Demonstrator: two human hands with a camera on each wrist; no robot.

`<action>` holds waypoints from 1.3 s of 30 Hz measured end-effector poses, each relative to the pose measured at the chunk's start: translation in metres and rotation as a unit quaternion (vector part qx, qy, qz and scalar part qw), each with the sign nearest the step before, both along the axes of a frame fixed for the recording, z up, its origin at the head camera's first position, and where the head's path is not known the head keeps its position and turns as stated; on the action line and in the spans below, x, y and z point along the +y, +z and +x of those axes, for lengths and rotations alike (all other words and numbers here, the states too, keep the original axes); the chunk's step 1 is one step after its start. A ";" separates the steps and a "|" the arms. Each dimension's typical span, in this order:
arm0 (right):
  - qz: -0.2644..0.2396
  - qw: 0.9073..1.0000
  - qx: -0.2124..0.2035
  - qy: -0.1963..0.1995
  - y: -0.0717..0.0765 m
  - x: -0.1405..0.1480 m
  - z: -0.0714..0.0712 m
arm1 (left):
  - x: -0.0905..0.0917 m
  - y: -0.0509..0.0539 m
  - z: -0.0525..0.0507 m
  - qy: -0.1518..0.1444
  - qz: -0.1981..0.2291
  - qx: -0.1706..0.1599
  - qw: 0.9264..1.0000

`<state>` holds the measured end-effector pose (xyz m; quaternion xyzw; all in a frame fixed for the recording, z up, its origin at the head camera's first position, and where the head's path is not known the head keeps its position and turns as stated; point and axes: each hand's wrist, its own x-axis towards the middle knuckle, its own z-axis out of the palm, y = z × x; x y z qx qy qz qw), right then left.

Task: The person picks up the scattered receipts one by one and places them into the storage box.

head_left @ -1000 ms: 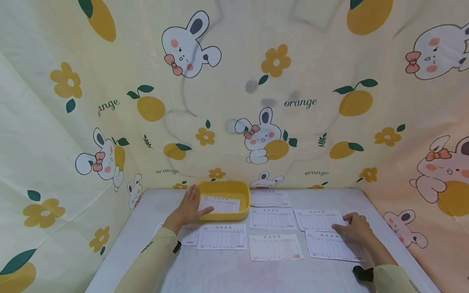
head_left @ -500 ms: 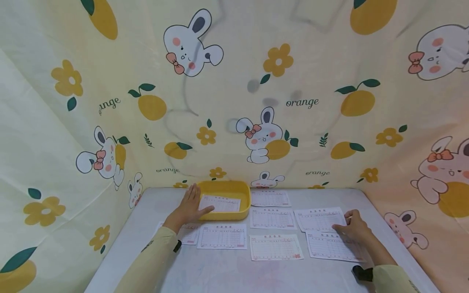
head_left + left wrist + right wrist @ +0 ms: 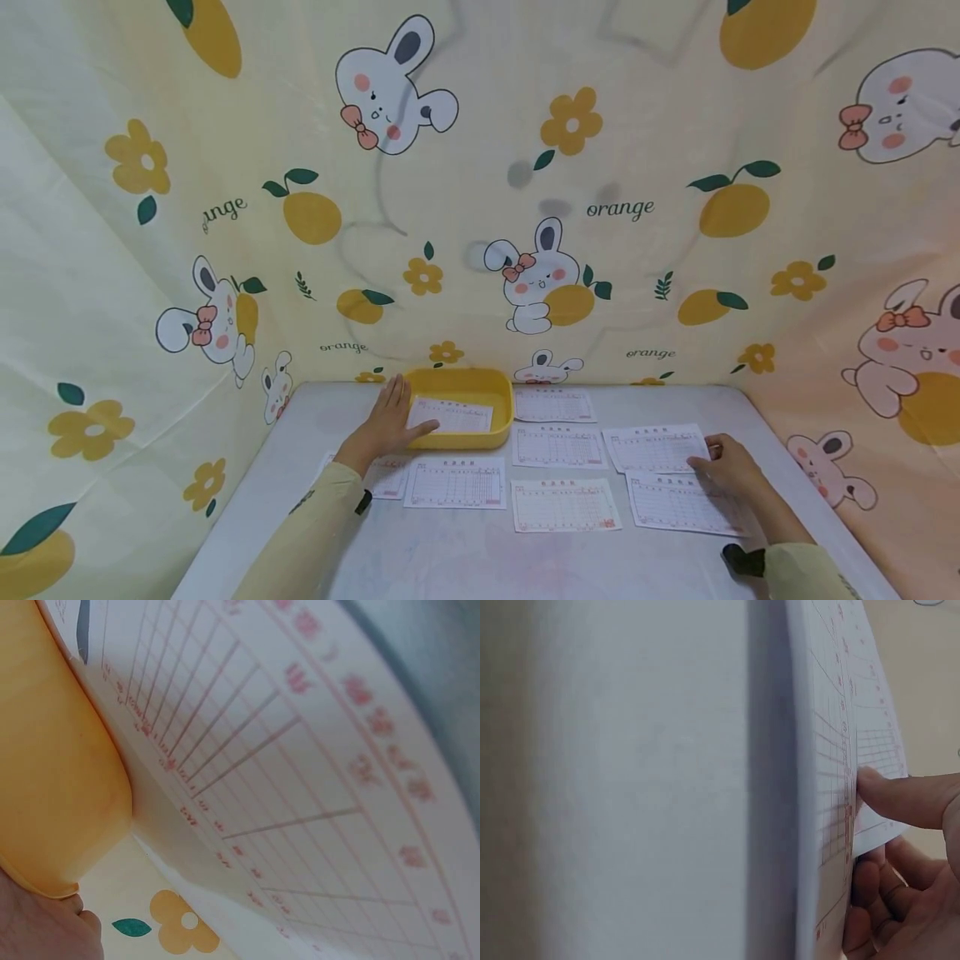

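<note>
1. Well, from the head view, a white table (image 3: 420,558) runs back to a cloth (image 3: 465,192) printed with rabbits, flowers and oranges, which also hangs at left and right.
2. On the table, the left hand (image 3: 384,427) lies at the left end of a yellow tray (image 3: 457,442), fingers straight, thumb spread by the near rim. Over at the right, the right hand (image 3: 729,467) pinches the right edge of the held slip (image 3: 651,450).
3. Inside the tray lies the tray slip (image 3: 450,415). Just right of the tray, from far to near, come the far slip (image 3: 552,406), middle slip (image 3: 558,447) and near slip (image 3: 565,506). The lower slip (image 3: 667,504) adjoins the held slip's near side, partly behind the right hand. Near the tray's near side sit a printed slip (image 3: 454,483) and the left slip (image 3: 387,479), partly hidden by the left arm.
4. From the left wrist, the tray's wall stands at left, finger parts at its rim; red-printed paper fills the right, which slip I cannot tell.
5. From the right wrist, a blurred pale area blocks the left; the thumb presses the paper's face, other fingers bent behind.
</note>
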<state>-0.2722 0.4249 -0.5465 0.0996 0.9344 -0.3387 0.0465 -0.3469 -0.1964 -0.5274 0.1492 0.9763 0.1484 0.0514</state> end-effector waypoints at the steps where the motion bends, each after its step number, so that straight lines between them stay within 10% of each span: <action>1: -0.001 1.000 0.002 0.001 -0.001 0.002 0.000 | 0.000 0.000 0.000 -0.001 0.003 0.000 1.000; 39: -0.172 0.982 0.077 -0.017 0.027 -0.006 0.011 | 0.000 -0.003 -0.001 0.005 0.010 0.002 1.000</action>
